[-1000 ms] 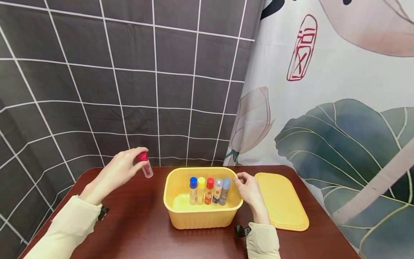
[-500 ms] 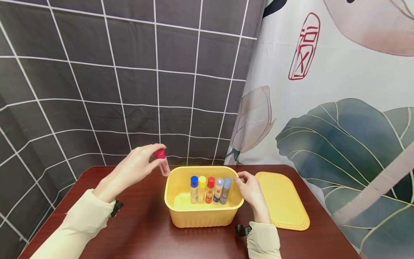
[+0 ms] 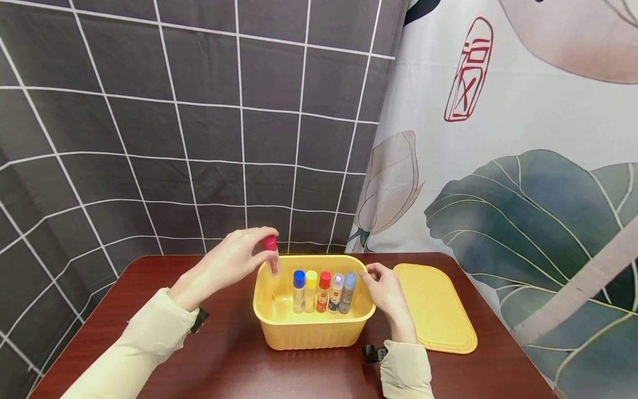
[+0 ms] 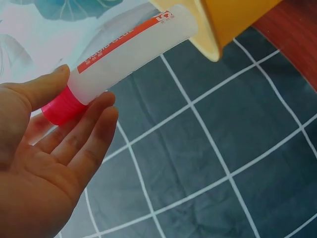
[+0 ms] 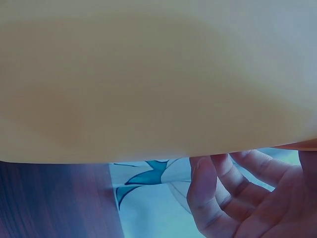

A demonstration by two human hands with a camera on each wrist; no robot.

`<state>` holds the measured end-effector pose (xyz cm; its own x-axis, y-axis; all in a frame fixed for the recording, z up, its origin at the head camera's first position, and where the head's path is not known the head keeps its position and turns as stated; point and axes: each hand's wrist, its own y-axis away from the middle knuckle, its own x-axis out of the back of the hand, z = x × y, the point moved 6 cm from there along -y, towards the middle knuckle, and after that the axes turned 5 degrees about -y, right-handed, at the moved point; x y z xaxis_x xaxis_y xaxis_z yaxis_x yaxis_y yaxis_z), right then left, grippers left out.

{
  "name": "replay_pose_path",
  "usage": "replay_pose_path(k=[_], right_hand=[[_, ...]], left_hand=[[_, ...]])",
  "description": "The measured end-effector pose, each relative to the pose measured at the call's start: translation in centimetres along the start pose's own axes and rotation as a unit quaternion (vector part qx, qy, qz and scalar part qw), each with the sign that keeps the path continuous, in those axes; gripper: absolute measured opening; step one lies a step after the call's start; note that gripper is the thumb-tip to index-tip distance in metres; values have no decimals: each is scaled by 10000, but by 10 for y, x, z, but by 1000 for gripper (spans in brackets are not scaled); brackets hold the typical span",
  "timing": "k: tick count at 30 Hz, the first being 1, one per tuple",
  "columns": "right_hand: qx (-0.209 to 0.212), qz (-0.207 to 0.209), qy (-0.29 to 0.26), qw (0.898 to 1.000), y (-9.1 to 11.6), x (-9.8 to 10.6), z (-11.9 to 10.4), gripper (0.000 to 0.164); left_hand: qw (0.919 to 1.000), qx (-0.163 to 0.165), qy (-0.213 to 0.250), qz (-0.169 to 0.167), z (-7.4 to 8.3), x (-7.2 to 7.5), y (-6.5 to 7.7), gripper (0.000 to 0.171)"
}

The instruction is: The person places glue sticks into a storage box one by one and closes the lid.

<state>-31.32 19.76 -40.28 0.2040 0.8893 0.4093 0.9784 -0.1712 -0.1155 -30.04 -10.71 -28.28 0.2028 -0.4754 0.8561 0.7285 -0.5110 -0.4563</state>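
My left hand (image 3: 230, 256) pinches the pinkish-red cap of a clear glue bottle (image 4: 133, 47) between thumb and fingers. In the head view this bottle (image 3: 273, 262) hangs slightly tilted over the left back part of a yellow plastic bin (image 3: 314, 336). Several capped bottles (image 3: 324, 292) stand upright in a row inside the bin; their caps are blue, yellow, red, pale lilac and light blue. At the bin's right end, my right hand (image 3: 386, 292) holds the rim with its fingertips. The right wrist view shows these fingers (image 5: 204, 181) against the bin's edge, partly hidden.
A flat yellow lid (image 3: 438, 310) lies on the dark red table (image 3: 219, 354), right of the bin. Behind the table hang a dark grid-patterned curtain (image 3: 199, 133) and a white curtain printed with leaves (image 3: 523, 221).
My left hand has carried the glue bottle rightward, from left of the bin to over its left back part. The right hand has stayed at the rim.
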Motion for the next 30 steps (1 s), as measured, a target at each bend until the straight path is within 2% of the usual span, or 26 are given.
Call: replay_pose_path(k=[8, 22, 30], right_hand=[[-35, -32, 1, 10000, 0, -1, 0, 18], [1, 13, -28, 10000, 0, 1, -1, 17], [-36, -37, 22, 10000, -1, 0, 0, 18]], left_hand=[[9992, 22, 135, -379, 0, -25, -2, 38], [9977, 30, 346, -590, -9, -57, -5, 35], [9942, 175, 386, -992, -13, -74, -2, 35]])
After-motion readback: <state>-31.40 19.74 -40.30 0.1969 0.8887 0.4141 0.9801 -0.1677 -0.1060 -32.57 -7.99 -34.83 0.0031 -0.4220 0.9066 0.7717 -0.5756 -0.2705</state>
